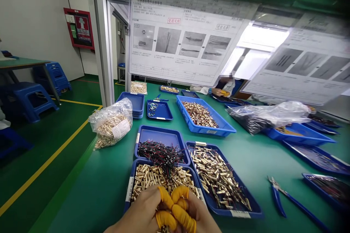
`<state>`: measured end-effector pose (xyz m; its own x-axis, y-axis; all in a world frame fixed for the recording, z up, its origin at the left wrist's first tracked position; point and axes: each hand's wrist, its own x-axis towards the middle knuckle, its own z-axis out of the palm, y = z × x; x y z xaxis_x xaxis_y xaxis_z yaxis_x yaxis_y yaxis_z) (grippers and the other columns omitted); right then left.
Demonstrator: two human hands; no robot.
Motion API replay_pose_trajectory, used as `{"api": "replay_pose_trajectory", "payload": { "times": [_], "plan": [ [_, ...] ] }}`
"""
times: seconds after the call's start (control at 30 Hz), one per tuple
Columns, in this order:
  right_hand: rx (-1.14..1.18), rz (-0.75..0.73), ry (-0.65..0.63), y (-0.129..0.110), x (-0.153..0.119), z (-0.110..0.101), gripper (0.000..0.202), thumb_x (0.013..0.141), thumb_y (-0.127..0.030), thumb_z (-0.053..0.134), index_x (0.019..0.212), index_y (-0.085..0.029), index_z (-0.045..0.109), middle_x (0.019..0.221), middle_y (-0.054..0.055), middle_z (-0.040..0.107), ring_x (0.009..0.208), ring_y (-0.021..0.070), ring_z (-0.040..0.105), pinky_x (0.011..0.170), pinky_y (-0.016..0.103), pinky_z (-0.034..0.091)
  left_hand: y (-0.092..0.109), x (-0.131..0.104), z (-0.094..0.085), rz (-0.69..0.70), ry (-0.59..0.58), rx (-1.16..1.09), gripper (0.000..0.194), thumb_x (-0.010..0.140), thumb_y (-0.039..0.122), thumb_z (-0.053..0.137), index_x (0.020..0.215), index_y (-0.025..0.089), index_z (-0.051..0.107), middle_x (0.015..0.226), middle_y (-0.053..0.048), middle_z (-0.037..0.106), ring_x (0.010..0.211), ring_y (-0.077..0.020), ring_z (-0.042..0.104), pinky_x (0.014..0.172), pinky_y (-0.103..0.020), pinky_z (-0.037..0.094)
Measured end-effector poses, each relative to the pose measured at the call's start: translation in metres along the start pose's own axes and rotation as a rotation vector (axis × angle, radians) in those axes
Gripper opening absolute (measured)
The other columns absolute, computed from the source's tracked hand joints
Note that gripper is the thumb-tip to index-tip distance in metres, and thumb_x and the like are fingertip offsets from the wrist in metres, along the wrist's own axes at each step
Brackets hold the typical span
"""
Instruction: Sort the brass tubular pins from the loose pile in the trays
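Both hands meet at the bottom centre, over the front edge of a blue tray of brass tubes (147, 176). My left hand (147, 207) and my right hand (194, 211) wear yellow finger cots, and their fingertips are pinched together. What sits between the fingertips is hidden; some brass pieces show just below my left fingers. Behind the hands, a bundle of thin black and red wires (161, 154) spills from a second blue tray (161, 133) onto the tubes. To the right, another tray holds brass tubes with wires (218, 174).
Blue-handled pliers (279, 193) lie at the right. A clear bag of brass parts (113, 127) stands left. Farther back are a light-blue bin of copper-coloured parts (201, 114), stacked trays (135, 103) and a black-filled bag (254, 116). A co-worker's hand (221, 92) shows beyond hanging instruction sheets (180, 43).
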<state>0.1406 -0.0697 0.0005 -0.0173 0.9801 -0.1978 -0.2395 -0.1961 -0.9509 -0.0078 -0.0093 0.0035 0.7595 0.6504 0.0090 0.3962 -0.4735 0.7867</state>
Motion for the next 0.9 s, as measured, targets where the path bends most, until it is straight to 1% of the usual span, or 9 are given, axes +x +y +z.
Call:
{"api": "replay_pose_trajectory", "payload": {
  "times": [0.1,0.23,0.27,0.33,0.4,0.53,0.63,0.73,0.9],
  "plan": [
    [-0.2,-0.153,0.165,-0.013,-0.003,-0.033,0.032,0.07,-0.048,0.063,0.08,-0.02,0.054,0.058,0.0,0.063,0.044,0.0129,0.056,0.043,0.023,0.046,0.0,0.0,-0.002,0.009,-0.033,0.18,0.035,0.066,-0.005,0.045,0.091,0.017,0.054,0.108,-0.009,0.054,0.104,-0.0245,0.045,0.088,-0.035,0.036],
    [-0.837,-0.202,0.748,-0.036,0.001,-0.083,0.021,0.065,-0.037,0.058,0.077,-0.02,0.057,0.071,0.006,0.066,0.052,0.021,0.059,0.046,0.031,0.044,-0.002,0.002,-0.002,0.008,-0.118,0.382,0.031,0.068,-0.002,0.048,0.091,0.018,0.055,0.109,-0.009,0.051,0.1,-0.0278,0.046,0.081,-0.039,0.039],
    [-0.993,-0.19,0.777,-0.041,0.005,-0.089,0.017,0.065,-0.034,0.056,0.074,-0.02,0.058,0.072,0.007,0.065,0.049,0.0209,0.057,0.044,0.032,0.043,-0.001,0.002,-0.003,0.015,-0.14,0.401,0.029,0.069,-0.001,0.049,0.089,0.018,0.054,0.105,-0.009,0.052,0.096,-0.027,0.047,0.077,-0.037,0.04],
    [-1.163,-0.262,0.65,-0.048,0.018,-0.085,0.014,0.07,-0.029,0.051,0.076,-0.02,0.06,0.076,0.009,0.065,0.052,0.0214,0.057,0.047,0.033,0.045,0.001,0.003,-0.004,0.05,-0.178,0.407,0.024,0.069,0.003,0.052,0.088,0.017,0.054,0.099,-0.01,0.053,0.09,-0.0265,0.048,0.074,-0.037,0.041],
    [-1.192,-0.374,0.457,-0.05,0.037,-0.066,0.014,0.074,-0.022,0.049,0.08,-0.019,0.061,0.08,0.009,0.065,0.066,0.0229,0.06,0.059,0.034,0.048,0.001,0.004,-0.005,0.092,-0.188,0.374,0.022,0.068,0.007,0.056,0.087,0.017,0.054,0.096,-0.01,0.054,0.088,-0.0273,0.048,0.075,-0.039,0.04],
    [-1.225,-0.458,0.353,-0.043,0.082,-0.021,0.013,0.072,-0.012,0.054,0.081,-0.016,0.062,0.087,0.01,0.064,0.079,0.0234,0.058,0.074,0.035,0.046,-0.009,0.008,-0.001,0.097,-0.131,0.263,0.027,0.062,-0.002,0.051,0.08,0.018,0.051,0.094,-0.01,0.055,0.087,-0.0272,0.048,0.075,-0.038,0.038],
    [-1.241,-0.464,0.329,-0.038,0.102,-0.008,0.015,0.066,-0.003,0.055,0.071,-0.015,0.062,0.077,0.01,0.063,0.074,0.0249,0.057,0.071,0.037,0.046,-0.02,0.01,0.003,0.05,-0.054,0.139,0.031,0.059,-0.005,0.043,0.075,0.02,0.049,0.087,-0.006,0.056,0.081,-0.0232,0.048,0.07,-0.033,0.037],
    [-1.211,-0.482,0.367,-0.039,0.099,-0.008,0.02,0.066,0.001,0.05,0.067,-0.016,0.059,0.074,0.009,0.059,0.072,0.0246,0.056,0.068,0.037,0.045,-0.022,0.01,0.003,0.008,0.048,-0.029,0.026,0.068,-0.001,0.041,0.077,0.021,0.051,0.086,-0.004,0.055,0.075,-0.0201,0.048,0.065,-0.029,0.037],
    [-1.069,-0.521,0.411,-0.039,0.065,-0.01,0.014,0.075,-0.008,0.05,0.072,-0.018,0.06,0.073,0.008,0.062,0.068,0.0236,0.058,0.062,0.035,0.047,-0.014,0.015,-0.002,-0.132,0.217,-0.301,0.017,0.075,0.006,0.042,0.077,0.019,0.054,0.085,-0.004,0.055,0.075,-0.0187,0.05,0.066,-0.028,0.041]
  ]
}}
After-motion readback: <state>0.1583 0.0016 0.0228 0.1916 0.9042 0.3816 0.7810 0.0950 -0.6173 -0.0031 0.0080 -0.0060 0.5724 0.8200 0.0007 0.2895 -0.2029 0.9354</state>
